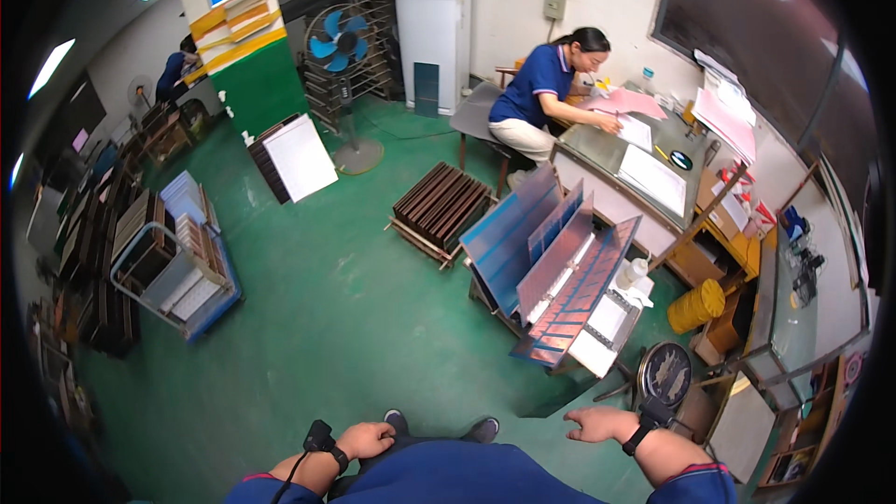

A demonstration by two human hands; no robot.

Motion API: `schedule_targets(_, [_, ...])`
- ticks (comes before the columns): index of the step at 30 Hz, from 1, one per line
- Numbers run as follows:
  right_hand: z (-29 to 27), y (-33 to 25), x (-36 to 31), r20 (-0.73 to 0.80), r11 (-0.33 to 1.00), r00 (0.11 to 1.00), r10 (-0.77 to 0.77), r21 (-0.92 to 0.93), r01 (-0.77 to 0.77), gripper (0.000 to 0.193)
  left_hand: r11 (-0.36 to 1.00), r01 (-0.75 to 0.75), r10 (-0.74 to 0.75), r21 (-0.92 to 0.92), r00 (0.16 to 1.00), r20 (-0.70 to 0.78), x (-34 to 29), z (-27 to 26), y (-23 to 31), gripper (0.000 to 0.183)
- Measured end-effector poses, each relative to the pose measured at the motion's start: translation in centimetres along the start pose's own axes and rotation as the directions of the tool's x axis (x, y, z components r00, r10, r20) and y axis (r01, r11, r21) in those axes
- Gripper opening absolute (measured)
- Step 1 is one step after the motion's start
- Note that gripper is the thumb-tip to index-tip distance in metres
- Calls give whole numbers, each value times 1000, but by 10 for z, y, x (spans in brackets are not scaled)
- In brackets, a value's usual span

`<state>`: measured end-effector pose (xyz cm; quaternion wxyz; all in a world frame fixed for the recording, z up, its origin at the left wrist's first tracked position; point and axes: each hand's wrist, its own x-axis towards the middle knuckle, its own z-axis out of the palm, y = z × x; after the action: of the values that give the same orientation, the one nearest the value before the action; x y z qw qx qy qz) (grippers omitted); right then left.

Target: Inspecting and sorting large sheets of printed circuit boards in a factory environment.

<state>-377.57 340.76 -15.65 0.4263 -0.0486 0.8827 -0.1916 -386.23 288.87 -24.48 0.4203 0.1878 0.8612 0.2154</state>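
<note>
My left hand (367, 441) hangs low in front of my body, back upward, near my left shoe (397, 422). Its fingers are loosely bent and apart, with nothing seen in them. Farther right, my right hand (597, 424) reaches out over the green floor with the index finger stretched, and it too shows nothing held. Both wrists wear a strap with a small black device. Nearest to the right hand are a round stool (665, 375) and a rack of copper-coloured and blue panels (581, 294), apart from it.
A seated person (541, 98) writes at a desk (597, 157) beyond the panels. A stack of dark slats (441, 205) stands mid-floor. To the left is a blue trolley (219, 299) with boards. A standing fan (340, 42), a green-based pillar (266, 84) and a yellow bin (695, 306) stand around.
</note>
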Motion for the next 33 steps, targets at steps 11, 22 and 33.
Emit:
schedule_targets(11, [-119, -331, 205, 286, 658, 958, -12, -720, 223, 64, 967, -39, 64, -253, 994, 90, -77, 24, -142, 53])
schedule_targets(22, [30, -367, 320, 153, 901, 963, -223, -344, 263, 53, 887, 228, -369, -401, 872, -321, -234, -1, -340, 44])
schedule_targets(33, [-4, -506, 490, 469, 729, 859, -205, -512, 454, 50, 461, 285, -628, -840, 774, -82, -282, 87, -438, 63])
